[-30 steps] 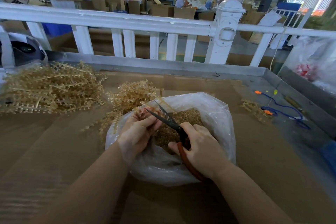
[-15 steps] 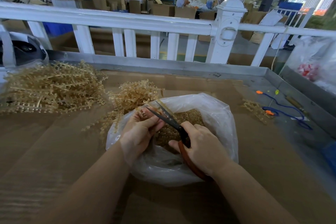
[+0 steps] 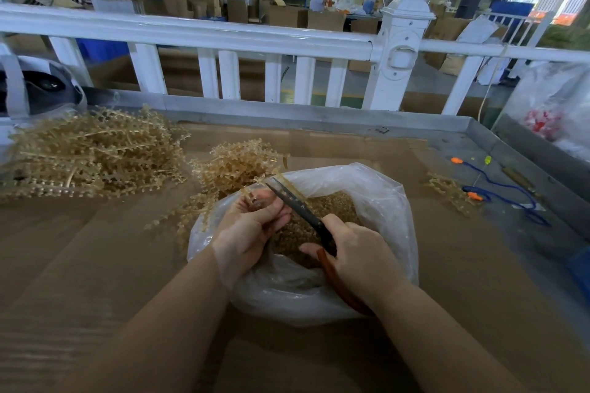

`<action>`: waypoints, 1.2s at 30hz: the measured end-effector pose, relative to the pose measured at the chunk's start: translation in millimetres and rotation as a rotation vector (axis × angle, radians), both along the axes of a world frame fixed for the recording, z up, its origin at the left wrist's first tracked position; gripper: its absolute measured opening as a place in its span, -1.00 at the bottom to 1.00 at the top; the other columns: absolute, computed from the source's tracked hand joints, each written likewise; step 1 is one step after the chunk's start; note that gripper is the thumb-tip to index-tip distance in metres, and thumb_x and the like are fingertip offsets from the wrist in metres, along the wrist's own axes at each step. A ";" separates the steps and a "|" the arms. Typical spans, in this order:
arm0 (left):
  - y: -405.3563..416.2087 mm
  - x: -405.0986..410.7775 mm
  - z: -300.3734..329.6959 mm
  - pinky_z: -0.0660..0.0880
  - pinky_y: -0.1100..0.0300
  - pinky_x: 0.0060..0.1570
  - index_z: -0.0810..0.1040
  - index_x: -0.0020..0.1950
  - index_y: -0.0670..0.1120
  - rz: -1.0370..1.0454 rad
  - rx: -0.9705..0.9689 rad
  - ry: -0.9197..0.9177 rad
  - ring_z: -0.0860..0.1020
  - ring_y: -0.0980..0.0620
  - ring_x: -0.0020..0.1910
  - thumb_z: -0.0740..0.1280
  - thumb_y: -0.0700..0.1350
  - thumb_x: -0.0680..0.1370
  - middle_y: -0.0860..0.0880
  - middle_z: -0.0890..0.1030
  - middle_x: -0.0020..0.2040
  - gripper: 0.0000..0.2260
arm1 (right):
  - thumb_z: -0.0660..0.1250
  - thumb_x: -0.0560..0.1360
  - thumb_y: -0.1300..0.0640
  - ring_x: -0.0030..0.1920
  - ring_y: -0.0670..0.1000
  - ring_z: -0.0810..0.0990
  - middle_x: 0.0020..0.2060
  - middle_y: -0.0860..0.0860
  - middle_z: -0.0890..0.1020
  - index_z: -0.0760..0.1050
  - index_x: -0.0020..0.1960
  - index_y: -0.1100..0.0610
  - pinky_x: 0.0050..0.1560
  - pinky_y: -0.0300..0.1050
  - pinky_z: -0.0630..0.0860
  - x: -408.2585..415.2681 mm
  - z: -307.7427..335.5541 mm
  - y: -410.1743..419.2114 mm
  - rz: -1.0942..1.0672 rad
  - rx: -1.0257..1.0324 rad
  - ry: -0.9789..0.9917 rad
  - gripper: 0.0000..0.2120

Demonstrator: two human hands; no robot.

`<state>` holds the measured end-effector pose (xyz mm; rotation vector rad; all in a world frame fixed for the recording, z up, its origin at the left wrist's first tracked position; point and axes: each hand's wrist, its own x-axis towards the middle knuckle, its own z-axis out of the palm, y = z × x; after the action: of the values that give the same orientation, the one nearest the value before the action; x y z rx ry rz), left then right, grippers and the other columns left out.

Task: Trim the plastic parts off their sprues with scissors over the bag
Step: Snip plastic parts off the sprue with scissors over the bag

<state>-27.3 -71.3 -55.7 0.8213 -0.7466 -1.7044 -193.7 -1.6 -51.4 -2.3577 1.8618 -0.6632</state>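
Note:
A clear plastic bag (image 3: 389,201) sits open on the brown table, holding a heap of small tan trimmed parts (image 3: 335,207). My left hand (image 3: 252,230) pinches a thin tan sprue (image 3: 274,180) over the bag's left rim. My right hand (image 3: 357,252) grips scissors (image 3: 300,207) with dark blades and orange-brown handles. The blades point up and left, slightly apart, with their tips at the sprue. A small pile of sprues (image 3: 236,166) lies just behind the bag.
A big heap of tan sprues (image 3: 92,153) covers the table's left. A few sprues (image 3: 447,185) and a blue cord with orange pieces (image 3: 498,188) lie at the right. A white railing (image 3: 223,35) runs behind the table. A plastic bag (image 3: 555,108) hangs at far right.
The scissor blades have drawn closer together at the sprue. Both hands stay over the bag, almost in the same place.

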 end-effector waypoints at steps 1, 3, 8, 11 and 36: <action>0.2 0.0 0.3 0.56 0.33 -0.39 0.54 -0.19 -0.17 0.000 0.003 -0.003 0.66 0.10 -0.33 0.25 -0.42 0.49 -0.06 0.68 -0.31 -0.81 | 0.13 0.51 -0.29 -0.14 0.00 0.56 -0.15 -0.01 0.57 0.39 0.09 0.01 -0.09 -0.14 0.52 -0.1 -0.2 0.3 -0.001 -0.001 0.005 -0.60; -0.1 0.7 0.4 0.56 0.32 -0.37 0.54 -0.18 -0.17 -0.002 0.010 -0.004 0.66 0.09 -0.31 0.26 -0.42 0.49 -0.07 0.68 -0.29 -0.82 | 0.13 0.51 -0.30 -0.14 0.00 0.56 -0.15 0.00 0.58 0.39 0.09 0.01 -0.09 -0.10 0.53 -0.1 -0.7 0.6 -0.005 -0.012 0.014 -0.60; -1.3 1.6 -0.4 0.58 0.30 -0.35 0.53 -0.15 -0.18 -0.013 0.032 0.010 0.67 0.08 -0.30 0.26 -0.42 0.48 -0.08 0.68 -0.28 -0.84 | 0.09 0.51 -0.31 -0.15 0.00 0.56 -0.14 -0.01 0.59 0.40 0.11 0.01 -0.10 -0.13 0.52 -1.0 -1.8 0.7 -0.008 -0.040 0.043 -0.57; -2.3 1.6 -1.2 0.58 0.30 -0.35 0.52 -0.11 -0.20 -0.024 0.033 0.004 0.67 0.08 -0.29 0.27 -0.42 0.49 -0.08 0.69 -0.27 -0.86 | 0.08 0.52 -0.31 -0.15 0.00 0.57 -0.14 0.00 0.59 0.40 0.13 0.01 -0.12 -0.15 0.51 -1.6 -3.1 1.0 -0.006 -0.052 0.059 -0.56; 1.7 2.4 -4.3 0.57 0.32 -0.32 0.63 -0.46 -0.02 -0.114 -0.080 -0.051 0.65 0.11 -0.33 0.24 -0.44 0.50 -0.02 0.64 -0.37 -0.55 | 0.08 0.53 -0.30 -0.09 -0.01 0.53 -0.09 0.01 0.57 0.37 0.21 0.02 -0.09 -0.23 0.40 6.0 -4.3 0.5 -0.028 -0.086 0.037 -0.54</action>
<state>-24.9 -69.5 -60.1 0.7816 -0.9057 -1.7478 -187.7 -1.1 -55.7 -2.4165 1.9219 -0.7206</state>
